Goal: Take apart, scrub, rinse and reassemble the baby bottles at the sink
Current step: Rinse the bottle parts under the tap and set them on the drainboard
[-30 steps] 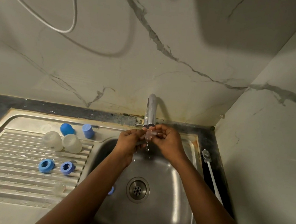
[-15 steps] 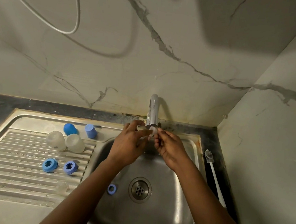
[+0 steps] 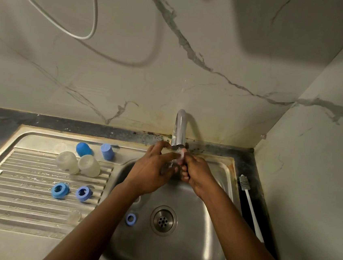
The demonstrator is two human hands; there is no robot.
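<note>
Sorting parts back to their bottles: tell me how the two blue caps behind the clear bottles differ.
The left cap is a brighter, deeper blue; the right cap is paler, nearer periwinkle. The left cap has a rounded dome end; the right cap is a flat-ended cylinder, leaning. Both sit at the back of the draining board, untouched.

Clear teat (image 3: 181, 155) under tap (image 3: 180, 130), two bottles (image 3: 89, 165) lying on drainboard (image 3: 23, 178) — disassembled
</note>
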